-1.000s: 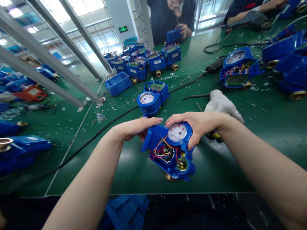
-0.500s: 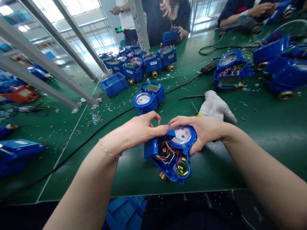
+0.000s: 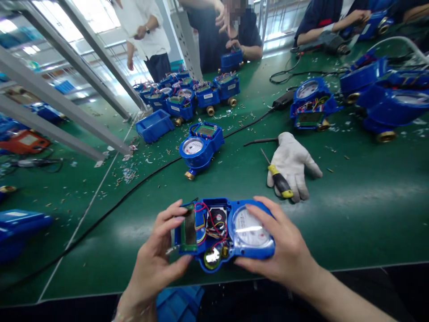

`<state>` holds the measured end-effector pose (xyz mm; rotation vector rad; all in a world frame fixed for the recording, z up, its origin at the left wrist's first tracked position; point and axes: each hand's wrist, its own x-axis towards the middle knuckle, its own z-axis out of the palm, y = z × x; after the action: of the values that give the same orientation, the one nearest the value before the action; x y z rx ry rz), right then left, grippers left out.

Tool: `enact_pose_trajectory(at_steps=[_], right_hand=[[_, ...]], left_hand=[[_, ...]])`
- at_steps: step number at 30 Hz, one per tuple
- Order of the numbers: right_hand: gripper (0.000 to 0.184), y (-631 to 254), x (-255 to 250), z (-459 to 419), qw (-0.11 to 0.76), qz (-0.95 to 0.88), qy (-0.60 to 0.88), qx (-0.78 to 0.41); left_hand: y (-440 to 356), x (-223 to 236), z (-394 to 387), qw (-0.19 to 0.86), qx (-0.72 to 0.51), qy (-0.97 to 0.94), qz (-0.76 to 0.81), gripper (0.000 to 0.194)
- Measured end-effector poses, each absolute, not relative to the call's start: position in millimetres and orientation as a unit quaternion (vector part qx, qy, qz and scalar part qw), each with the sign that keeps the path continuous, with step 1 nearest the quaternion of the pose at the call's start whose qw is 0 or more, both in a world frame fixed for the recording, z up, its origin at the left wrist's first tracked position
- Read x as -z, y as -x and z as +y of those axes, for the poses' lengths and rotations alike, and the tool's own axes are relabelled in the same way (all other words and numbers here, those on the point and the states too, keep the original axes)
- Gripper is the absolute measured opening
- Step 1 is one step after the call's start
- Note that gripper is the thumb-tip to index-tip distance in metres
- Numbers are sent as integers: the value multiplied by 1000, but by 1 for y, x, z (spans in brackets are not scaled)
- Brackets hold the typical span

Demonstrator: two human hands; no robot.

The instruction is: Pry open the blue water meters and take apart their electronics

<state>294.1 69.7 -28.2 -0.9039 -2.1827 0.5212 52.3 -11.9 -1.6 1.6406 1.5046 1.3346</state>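
Note:
Between my two hands is a blue water meter [image 3: 234, 241], its housing uncovered so that red and yellow wires and a round green part show. My right hand [image 3: 284, 241] wraps round the end with the clear dial, thumb below and fingers over the rim. At the other end, the fingers and thumb of my left hand [image 3: 161, 241] grip a small display board [image 3: 190, 229] in its blue holder, wired to the meter. Beyond them a second blue meter [image 3: 197, 147] stands on the green bench with its display facing up.
A white glove [image 3: 291, 161] lies at the right with a yellow-black screwdriver [image 3: 280, 182] on it. Several meters [image 3: 181, 105] and a blue bin [image 3: 154, 126] stand further back. A black cable [image 3: 134, 185] crosses the bench [image 3: 351, 223]. Co-workers' hands [image 3: 358, 17] are at the far side.
The held meter has been turned and brought nearer to me, its dial now at the right. My left hand has moved from over the housing to the display end, and the display now faces up.

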Motion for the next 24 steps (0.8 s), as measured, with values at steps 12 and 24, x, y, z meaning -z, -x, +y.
enact_pose_trajectory(at_steps=[12, 24], right_hand=[[82, -290, 23, 16, 322, -863, 384, -65], [34, -345, 26, 184, 146, -798, 572, -122]], left_hand=[[-143, 34, -23, 261, -655, -169, 689, 45], [-103, 27, 43, 350, -638, -341, 595, 21]])
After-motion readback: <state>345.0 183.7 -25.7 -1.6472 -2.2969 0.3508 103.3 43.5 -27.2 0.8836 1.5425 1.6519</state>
